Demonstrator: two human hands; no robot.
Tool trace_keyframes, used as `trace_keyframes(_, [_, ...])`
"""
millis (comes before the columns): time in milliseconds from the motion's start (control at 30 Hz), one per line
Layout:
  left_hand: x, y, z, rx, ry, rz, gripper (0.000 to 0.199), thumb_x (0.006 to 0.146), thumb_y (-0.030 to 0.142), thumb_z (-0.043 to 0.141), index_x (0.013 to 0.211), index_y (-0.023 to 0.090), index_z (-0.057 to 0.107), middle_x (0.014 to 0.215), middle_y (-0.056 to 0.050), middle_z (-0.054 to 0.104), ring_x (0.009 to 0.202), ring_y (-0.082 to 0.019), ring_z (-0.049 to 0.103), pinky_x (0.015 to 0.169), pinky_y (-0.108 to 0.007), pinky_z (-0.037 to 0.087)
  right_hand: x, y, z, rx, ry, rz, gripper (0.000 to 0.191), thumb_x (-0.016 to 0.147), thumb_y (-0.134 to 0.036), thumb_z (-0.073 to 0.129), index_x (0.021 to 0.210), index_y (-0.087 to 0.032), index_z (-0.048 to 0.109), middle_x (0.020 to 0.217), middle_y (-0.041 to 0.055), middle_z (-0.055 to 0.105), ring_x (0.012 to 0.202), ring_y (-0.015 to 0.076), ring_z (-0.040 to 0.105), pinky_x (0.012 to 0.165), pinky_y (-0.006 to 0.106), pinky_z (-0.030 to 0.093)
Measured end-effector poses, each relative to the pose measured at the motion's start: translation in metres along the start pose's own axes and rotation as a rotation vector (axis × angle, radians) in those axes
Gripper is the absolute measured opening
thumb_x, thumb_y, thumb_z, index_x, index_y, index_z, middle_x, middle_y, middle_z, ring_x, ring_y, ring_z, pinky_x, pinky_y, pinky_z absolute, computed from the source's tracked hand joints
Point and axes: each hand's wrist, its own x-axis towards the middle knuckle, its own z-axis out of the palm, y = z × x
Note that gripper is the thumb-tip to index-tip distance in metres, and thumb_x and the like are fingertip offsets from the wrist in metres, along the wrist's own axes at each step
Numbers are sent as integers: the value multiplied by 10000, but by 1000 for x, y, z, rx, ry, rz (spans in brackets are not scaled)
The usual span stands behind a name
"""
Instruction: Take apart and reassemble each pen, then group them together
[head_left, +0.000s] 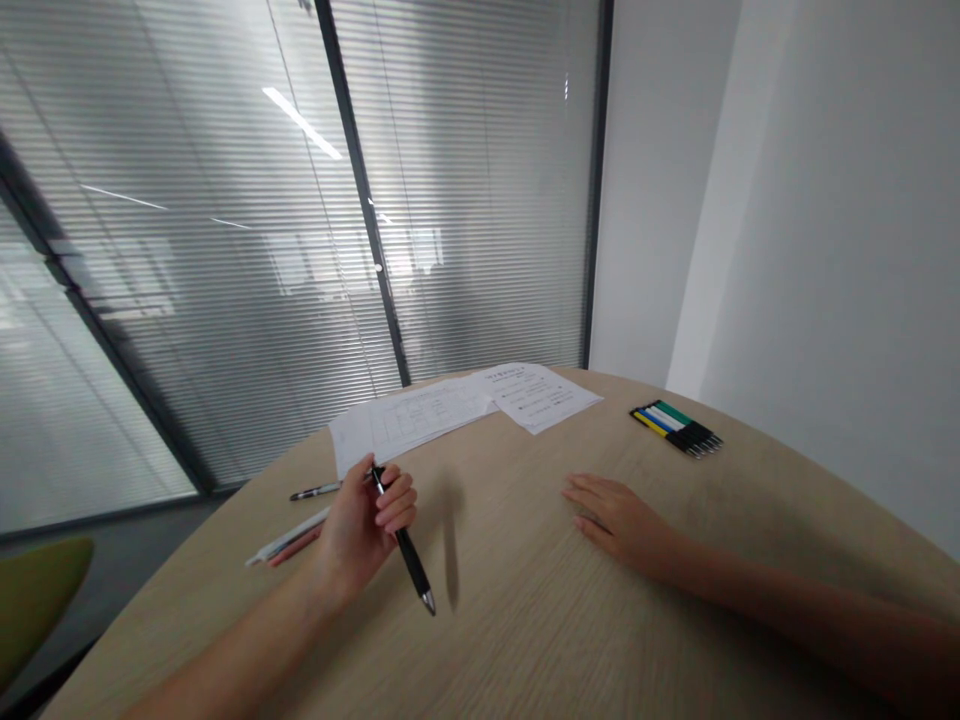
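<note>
Pen (414,568), one, black with a metal tip: held in the left hand (367,525), fingers curled round the barrel, tip slanted toward the near side; apparently raised clear of the counter (517,600), its shadow cast alongside. Step in hand, as judged: holding of the pen in the air. By a next move, a kept grip and control of the tip's direction would be called for.

Right hand (611,520): laid on the counter, fingers extended; nothing seen held, underside hidden.

Beside the left hand: a second pen (315,491), a white stick (277,545) and a reddish stick (300,544), types not told.

Beyond: two printed sheets (544,400), overlapping, text too small to be read.

Far right: pen row (675,428), yellow, blue, white and green, laid side by side.
</note>
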Motion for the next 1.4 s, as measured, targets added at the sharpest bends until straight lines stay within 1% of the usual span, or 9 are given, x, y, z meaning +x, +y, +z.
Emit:
trace_keyframes(100, [-3, -8, 8, 45, 55, 27, 303, 836, 245, 337, 570, 152, 449, 454, 18, 424, 362, -87, 450, 354, -180, 418, 1, 0, 0, -8, 1, -6, 365, 813, -289, 405, 1128, -161, 536, 1215, 113, 498, 1123, 220, 435, 936, 391, 341])
trace_keyframes(200, [-6, -17, 14, 136, 159, 65, 237, 780, 76, 359, 591, 137, 487, 564, -62, 580, 547, -153, 599, 545, -259, 521, 0, -6, -5, 16, 39, -56, 328, 832, -281, 376, 1076, -168, 564, 1144, 103, 556, 1057, 210, 488, 910, 387, 359])
trace_keyframes(367, [-13, -37, 15, 230, 180, -6, 238, 703, -51, 413, 588, 130, 515, 744, -110, 678, 766, -203, 647, 684, -263, 531, -7, -30, -17, 89, 96, -228, 270, 838, -242, 351, 950, -183, 589, 930, 77, 638, 895, 192, 547, 839, 362, 373])
trace_keyframes(567, [-23, -63, 13, 220, 140, -65, 141, 749, 13, 506, 665, 123, 535, 825, -136, 682, 873, -225, 624, 804, -290, 491, -14, -56, -26, 115, -13, -281, 226, 823, -317, 384, 835, -181, 564, 785, 58, 613, 751, 175, 526, 704, 303, 390])
trace_keyframes(733, [-22, -68, 7, 273, 133, -121, 91, 769, 76, 536, 732, 158, 534, 812, -81, 688, 812, -192, 642, 756, -292, 492, -15, -57, -26, 148, 26, -210, 223, 835, -258, 335, 783, -170, 534, 741, 64, 584, 700, 166, 511, 644, 282, 390])
trace_keyframes(867, [-16, -57, 4, 468, 90, -106, 8, 761, 139, 570, 765, 146, 568, 805, -87, 689, 707, -158, 646, 595, -216, 477, -12, -48, -23, 274, 58, 22, 273, 860, -302, 268, 769, -186, 498, 741, 55, 569, 683, 162, 517, 626, 279, 400])
trace_keyframes(1033, [-9, -48, 1, 747, -65, -20, 123, 619, 140, 697, 698, 138, 604, 624, -45, 679, 475, -84, 548, 473, -158, 396, -3, -29, -12, 513, 58, 287, 351, 866, -383, 244, 652, -196, 449, 633, 18, 541, 594, 138, 510, 575, 256, 395])
trace_keyframes(1167, [-5, -49, -6, 904, -80, -2, 181, 564, 199, 729, 697, 139, 623, 536, 2, 640, 430, -68, 485, 424, -147, 345, 2, -17, -3, 666, 54, 352, 377, 860, -408, 261, 627, -186, 458, 584, 3, 518, 548, 120, 488, 550, 242, 386])
trace_keyframes(1400, [-3, -47, -11, 954, -36, -138, 289, 608, 412, 660, 618, 138, 568, 535, 1, 624, 395, -68, 445, 377, -169, 320, 4, -16, 0, 794, 19, 344, 381, 838, -438, 289, 599, -183, 441, 564, -2, 480, 519, 113, 455, 523, 240, 361])
